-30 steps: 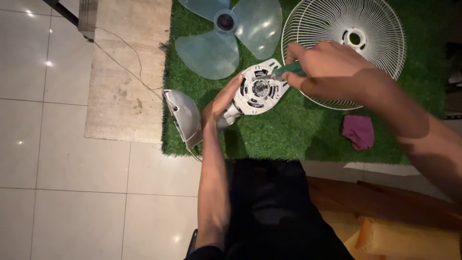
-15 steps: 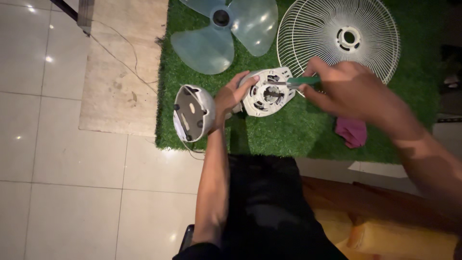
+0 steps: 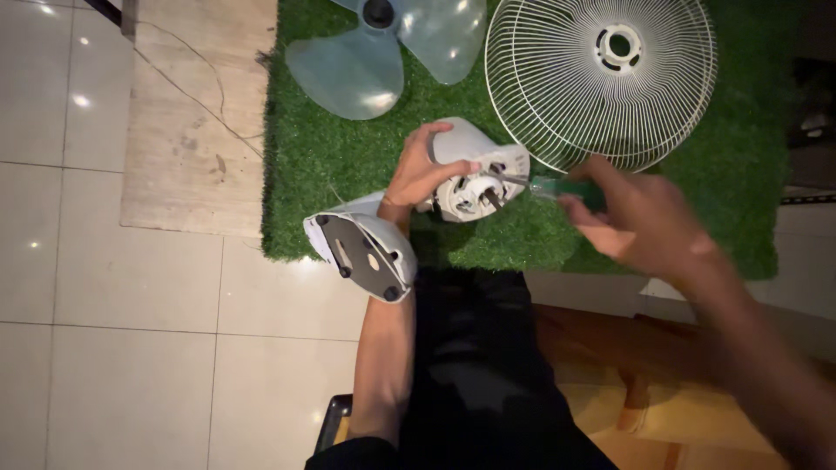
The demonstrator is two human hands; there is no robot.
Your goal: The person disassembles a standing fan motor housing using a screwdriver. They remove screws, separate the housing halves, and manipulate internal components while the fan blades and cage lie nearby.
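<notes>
- One patch of artificial grass mat (image 3: 740, 174) is the biggest thing in view, lying on a pale tiled floor (image 3: 131, 365) beside a beige stone slab (image 3: 187, 113).
- One round white wire fan guard (image 3: 601, 78) lies flat on the mat at the upper right, its hub ring showing at the centre.
- One translucent blue-grey fan blade (image 3: 383, 52) lies on the mat to the left of the guard, apart from it.
- One white fan base (image 3: 361, 252) is tilted with its grey underside toward the camera, at the mat's near edge, just beside the left forearm.
- One white fan motor housing (image 3: 475, 170) is raised above the mat between blade and guard, its open face with the shaft turned toward the right hand.
- The right hand (image 3: 649, 222) is clenched around a green-handled screwdriver (image 3: 557, 187), whose metal shank reaches the face of the motor housing; the hand is blurred.
- The left hand (image 3: 422, 174) is grasping the motor housing from the left side, thumb laid across its face and fingers wrapped behind it.
</notes>
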